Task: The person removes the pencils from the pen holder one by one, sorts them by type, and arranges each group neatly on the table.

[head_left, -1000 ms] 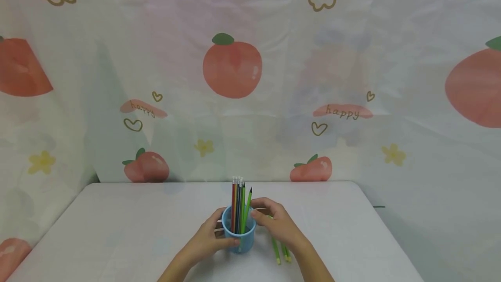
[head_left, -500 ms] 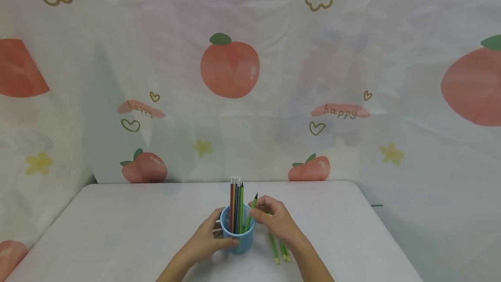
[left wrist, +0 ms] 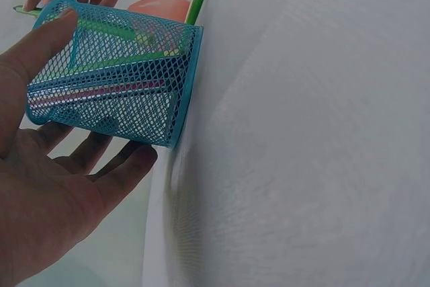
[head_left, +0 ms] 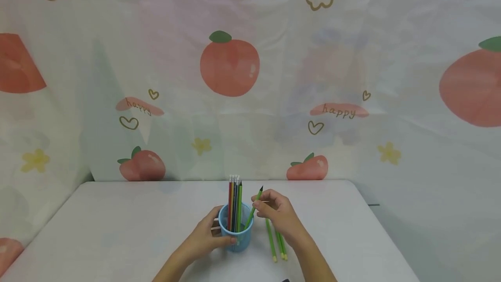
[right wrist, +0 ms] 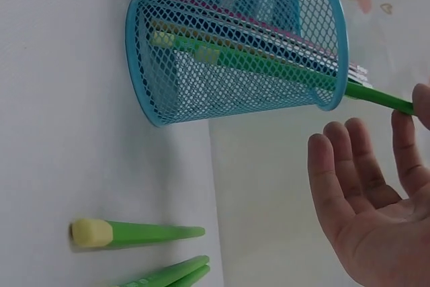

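Observation:
My left hand (head_left: 205, 236) holds a light-blue mesh pen cup (head_left: 241, 243) from its left side, thumb on the near face and fingers behind. The cup stands upright on the table. My right hand (head_left: 283, 217) pinches the upper part of a green pencil (right wrist: 379, 97) between thumb and index finger, its other fingers spread apart. That pencil leans over the rim with its black point up and its eraser end inside the cup. Several striped pencils (head_left: 232, 203) and another green pencil (head_left: 240, 206) stand together in the cup.
Several green pencils (head_left: 271, 243) with pale erasers lie on the white table (head_left: 129, 229) to the right of the cup, partly under my right hand. A small dark object (head_left: 285, 280) shows at the bottom edge. Behind the table hangs a fruit-printed cloth (head_left: 254, 134).
My right hand has taken hold of the leaning green pencil and drawn it right, away from the other pencils. Its tip now tilts further over the rim. My left hand keeps its grip on the cup.

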`<state>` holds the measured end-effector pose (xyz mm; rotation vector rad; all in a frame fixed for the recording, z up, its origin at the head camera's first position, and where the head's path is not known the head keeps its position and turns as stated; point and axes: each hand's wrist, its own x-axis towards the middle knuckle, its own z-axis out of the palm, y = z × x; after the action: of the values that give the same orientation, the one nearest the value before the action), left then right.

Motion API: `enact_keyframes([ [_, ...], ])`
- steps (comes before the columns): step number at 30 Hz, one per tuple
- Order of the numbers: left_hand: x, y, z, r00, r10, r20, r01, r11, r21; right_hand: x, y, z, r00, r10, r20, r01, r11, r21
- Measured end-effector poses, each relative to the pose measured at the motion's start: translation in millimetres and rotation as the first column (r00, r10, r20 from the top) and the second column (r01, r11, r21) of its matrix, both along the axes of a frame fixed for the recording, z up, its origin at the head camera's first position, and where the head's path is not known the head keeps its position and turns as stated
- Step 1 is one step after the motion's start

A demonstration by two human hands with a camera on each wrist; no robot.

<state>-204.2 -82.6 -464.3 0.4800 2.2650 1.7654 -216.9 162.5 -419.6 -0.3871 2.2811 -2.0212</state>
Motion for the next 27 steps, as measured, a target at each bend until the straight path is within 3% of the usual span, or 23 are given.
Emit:
enact_keyframes([
  [15, -0.3, -0.3, -0.9, 1.000, 0.006, 0.017, -0.006, 1.000, -0.006, 0.5, 14, 10.6, 0.999, -0.050, 0.019, 0.051, 0.996, -0.078],
  [27, -0.4, 0.1, -0.6, 1.000, 0.011, 0.016, -0.011, 1.000, -0.009, -0.5, 20, 12.6, 0.999, -0.019, 0.048, 0.025, 0.990, -0.140],
])
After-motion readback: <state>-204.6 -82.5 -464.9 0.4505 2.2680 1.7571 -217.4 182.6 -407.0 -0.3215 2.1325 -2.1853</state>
